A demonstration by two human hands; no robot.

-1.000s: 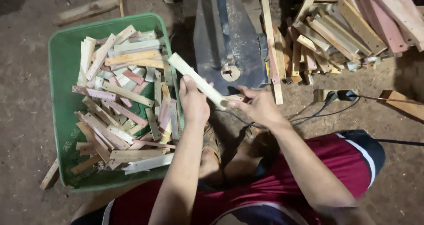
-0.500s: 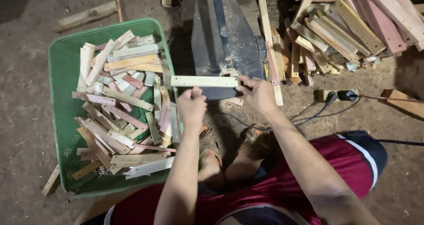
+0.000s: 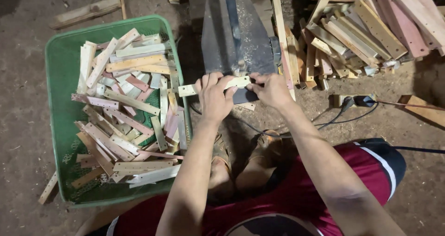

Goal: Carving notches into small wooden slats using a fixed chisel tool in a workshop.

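A short pale wooden strip [image 3: 187, 89] lies crosswise at the near end of a grey metal machine table [image 3: 232, 36]. My left hand [image 3: 214, 97] grips its middle from above, fingers curled over it. My right hand [image 3: 271, 88] pinches its right end, close to the machine's cutting spot [image 3: 240, 71]. The strip's left end sticks out over the rim of a green plastic basket [image 3: 58, 60].
The green basket on the left holds several cut wooden strips [image 3: 125, 111]. A heap of longer wooden slats [image 3: 366, 27] lies at the upper right. A black cable and plug [image 3: 354, 101] run over the dirt floor. My sandalled feet [image 3: 241, 162] rest below the machine.
The strip, held tilted in front of me a second ago, has been turned level and pushed forward onto the machine's near edge. Both hands moved up with it.
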